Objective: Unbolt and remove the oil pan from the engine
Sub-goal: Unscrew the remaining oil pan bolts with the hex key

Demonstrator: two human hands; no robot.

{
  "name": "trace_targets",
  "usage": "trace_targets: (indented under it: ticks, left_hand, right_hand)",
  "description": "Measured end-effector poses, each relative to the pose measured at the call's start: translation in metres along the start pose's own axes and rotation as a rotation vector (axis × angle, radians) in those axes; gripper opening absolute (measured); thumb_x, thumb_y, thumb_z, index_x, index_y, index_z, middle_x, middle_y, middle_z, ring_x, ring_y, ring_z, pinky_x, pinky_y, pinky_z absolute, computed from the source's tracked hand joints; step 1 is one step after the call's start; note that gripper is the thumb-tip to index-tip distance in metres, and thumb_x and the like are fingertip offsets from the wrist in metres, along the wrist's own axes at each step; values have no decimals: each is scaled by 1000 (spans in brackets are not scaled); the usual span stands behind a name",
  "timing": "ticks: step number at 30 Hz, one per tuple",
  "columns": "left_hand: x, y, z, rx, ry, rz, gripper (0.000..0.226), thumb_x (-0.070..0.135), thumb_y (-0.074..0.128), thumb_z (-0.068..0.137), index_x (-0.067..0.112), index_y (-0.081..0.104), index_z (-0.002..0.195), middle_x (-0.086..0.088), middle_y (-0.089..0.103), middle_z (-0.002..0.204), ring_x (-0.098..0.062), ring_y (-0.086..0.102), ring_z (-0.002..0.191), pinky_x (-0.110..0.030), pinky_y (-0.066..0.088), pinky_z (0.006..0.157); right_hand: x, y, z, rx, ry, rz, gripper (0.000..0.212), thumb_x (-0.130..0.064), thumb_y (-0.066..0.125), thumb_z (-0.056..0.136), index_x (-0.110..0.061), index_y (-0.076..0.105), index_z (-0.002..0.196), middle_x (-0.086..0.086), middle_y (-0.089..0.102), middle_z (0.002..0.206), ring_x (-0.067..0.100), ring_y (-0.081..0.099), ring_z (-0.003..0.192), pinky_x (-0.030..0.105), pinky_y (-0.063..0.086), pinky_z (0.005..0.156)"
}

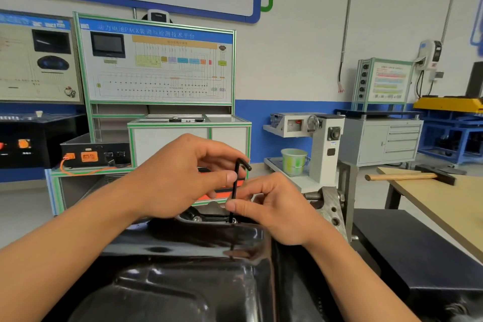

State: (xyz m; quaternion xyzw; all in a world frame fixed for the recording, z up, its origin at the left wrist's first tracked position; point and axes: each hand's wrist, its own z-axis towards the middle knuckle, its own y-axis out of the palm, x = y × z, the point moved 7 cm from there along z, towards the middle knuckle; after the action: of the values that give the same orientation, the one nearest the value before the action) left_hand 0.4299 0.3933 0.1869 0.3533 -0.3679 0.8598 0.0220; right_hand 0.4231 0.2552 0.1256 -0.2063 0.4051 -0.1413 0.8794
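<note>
The glossy black oil pan (pixel 183 277) fills the bottom of the view, bottom side up on the engine. A black L-shaped hex key (pixel 236 185) stands upright with its tip in a bolt (pixel 233 220) on the pan's far flange. My left hand (pixel 180 175) pinches the key's upper end between thumb and fingers. My right hand (pixel 271 206) pinches the shaft lower down, just above the flange. A second silver bolt (pixel 197 218) shows on the flange to the left.
The engine hangs on a grey stand (pixel 332 206) at the right. A wooden table (pixel 444 198) with a hammer (pixel 413 176) stands further right, a black pad (pixel 418 251) below it. Training benches (pixel 156 65), a green bucket (pixel 294 161) and cabinets line the back wall.
</note>
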Motion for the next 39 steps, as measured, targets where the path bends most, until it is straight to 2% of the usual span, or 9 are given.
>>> trace_targets:
  ticks: [7,12,17,20,22,27,30,32,39]
  left_hand:
    - [-4,-1,2,15,13,-53,21,3,68,89,20,76,96,5,77,87,-11,73,81,-29,62,67]
    - [-7,3,4,-56,10,-31,20,8,68,90,24,77,97,4,78,89,-11,71,78,-24,59,66]
    - [-12,9,2,-138,-30,-15,17,16,68,90,27,78,99,2,78,89,-18,69,74,-25,57,69]
    - [-11,7,4,-92,-1,1,13,19,74,86,29,79,92,2,77,81,-5,63,64,-20,54,64]
    - [-8,9,6,-82,38,27,6,21,77,83,23,80,87,3,77,79,-9,70,70,-23,55,68]
    - [-6,13,11,-48,83,-25,22,35,78,71,14,80,80,-7,76,78,-37,69,81,-51,54,75]
    - [-14,14,12,-69,40,-108,19,30,79,69,16,81,82,-6,76,79,-25,71,80,-43,56,78]
    - [-18,16,12,-131,10,-160,17,24,78,72,17,80,87,-2,76,83,-12,69,82,-24,53,79]
    - [-16,20,8,-256,-1,-114,21,21,70,81,18,79,99,-4,69,104,-19,63,103,-17,48,90]
  right_hand:
    - [-7,1,-1,-38,-57,26,19,0,70,90,-17,77,97,-25,69,76,-12,58,64,2,41,64]
    - [-5,1,-2,-35,-10,-27,14,-12,72,91,1,78,91,13,65,73,-4,48,54,6,36,59]
    - [-4,5,-2,-118,20,7,20,-12,67,95,-1,72,79,-12,54,63,-4,45,56,5,36,61]
    - [-6,3,-2,-72,5,50,13,-8,72,91,-9,77,80,-15,56,61,-3,47,55,5,36,59]
    - [-7,-2,-1,-1,6,99,7,-9,80,83,-13,79,78,-8,57,63,2,44,59,14,37,60]
    - [-7,-1,1,97,15,150,30,-8,86,75,-27,69,59,18,54,61,33,42,61,41,36,63]
    - [1,1,0,81,68,180,13,-9,84,77,0,75,74,28,69,78,48,61,74,54,49,75]
    - [2,1,-1,65,69,167,18,-8,82,81,7,76,88,34,70,94,55,61,93,55,49,88]
    - [2,5,-2,-8,55,177,15,-4,72,89,0,77,103,0,78,101,4,68,94,17,49,89]
